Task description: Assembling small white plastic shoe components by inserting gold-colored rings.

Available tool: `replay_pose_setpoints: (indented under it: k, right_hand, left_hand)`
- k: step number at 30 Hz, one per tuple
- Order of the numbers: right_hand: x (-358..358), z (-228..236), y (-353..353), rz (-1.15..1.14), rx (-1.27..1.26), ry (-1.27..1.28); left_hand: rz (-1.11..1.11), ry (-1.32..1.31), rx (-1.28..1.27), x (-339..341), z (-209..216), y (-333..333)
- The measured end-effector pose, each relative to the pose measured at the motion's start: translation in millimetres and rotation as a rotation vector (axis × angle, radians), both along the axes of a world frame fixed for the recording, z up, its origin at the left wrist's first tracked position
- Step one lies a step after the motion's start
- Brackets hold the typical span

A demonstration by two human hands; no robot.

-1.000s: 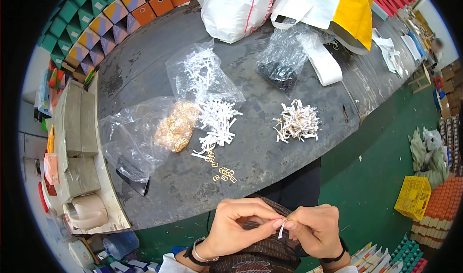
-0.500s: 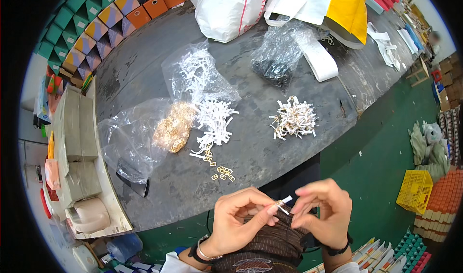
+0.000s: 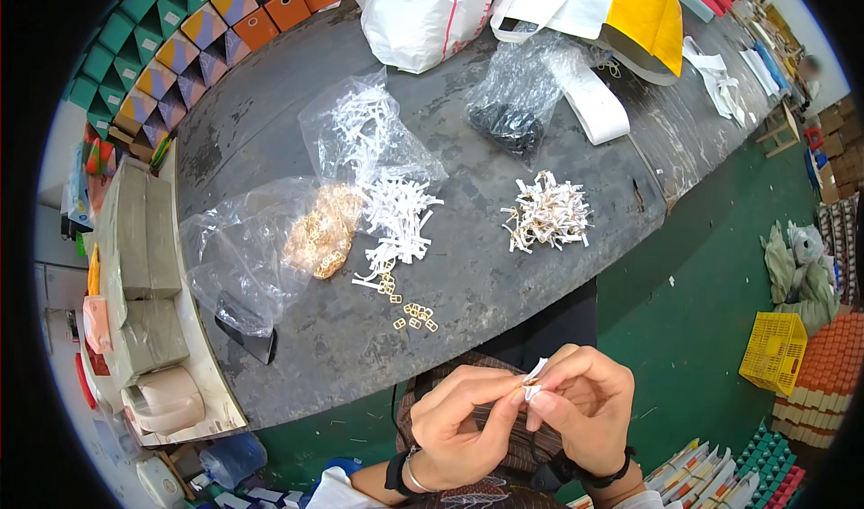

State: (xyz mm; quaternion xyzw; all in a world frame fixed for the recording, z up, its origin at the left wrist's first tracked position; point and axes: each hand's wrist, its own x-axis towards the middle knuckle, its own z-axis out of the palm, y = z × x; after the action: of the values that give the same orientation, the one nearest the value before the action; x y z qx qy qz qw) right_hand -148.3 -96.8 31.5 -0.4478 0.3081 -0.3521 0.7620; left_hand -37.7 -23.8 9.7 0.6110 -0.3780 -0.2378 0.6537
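Just off the near edge of the table, my left hand (image 3: 466, 419) pinches a small gold-coloured buckle, mostly hidden by the fingertips. A short white strip (image 3: 537, 368) is threaded through it. My right hand (image 3: 585, 405) is closed on the strip beside the buckle, thumb and forefinger together. On the table, loose gold buckles (image 3: 417, 316) lie nearest to my hands. Behind them are a heap of white strips (image 3: 400, 221) and a clear bag with many gold buckles (image 3: 321, 234). Further right sits a pile of white strips with gold buckles on them (image 3: 549, 212).
A clear bag of white strips (image 3: 355, 122) lies further back. A dark phone (image 3: 245, 336) is partly under plastic at the left. White bags (image 3: 423, 18), a plastic-wrapped black bundle (image 3: 508, 122) and a white band roll (image 3: 596, 113) stand at the back. A yellow crate (image 3: 774, 354) is on the floor.
My right hand has come in from the right, and its fingers have closed on the strip. The left hand still holds the buckle, shifted slightly. The view has tilted a little.
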Motion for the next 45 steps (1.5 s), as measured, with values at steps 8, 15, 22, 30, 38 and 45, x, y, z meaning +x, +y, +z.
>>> replay_pose_setpoints:
  k: [8,15,22,30,38,45]
  right_hand:
    - [2,4,6,-0.03,0.106,0.012]
    - [4,1,9,-0.095,-0.21,0.083]
    - [-7,11,-21,0.128,-0.076,0.164]
    - [-8,15,-26,0.169,-0.08,0.22]
    - [-10,14,-33,0.269,-0.077,0.268]
    - [-9,7,-30,0.254,-0.208,0.372]
  left_hand:
    - [0.037,-0.053,-0.013,-3,0,1]
    - [-0.003,-0.171,-0.094,-1,0,2]
    - [-0.053,-0.233,-0.072,6,-3,3]
    - [-0.092,-0.324,-0.064,13,-4,3]
    - [-0.145,-0.32,-0.01,17,0,5]
    - [-0.191,-0.265,0.001,19,-2,3]
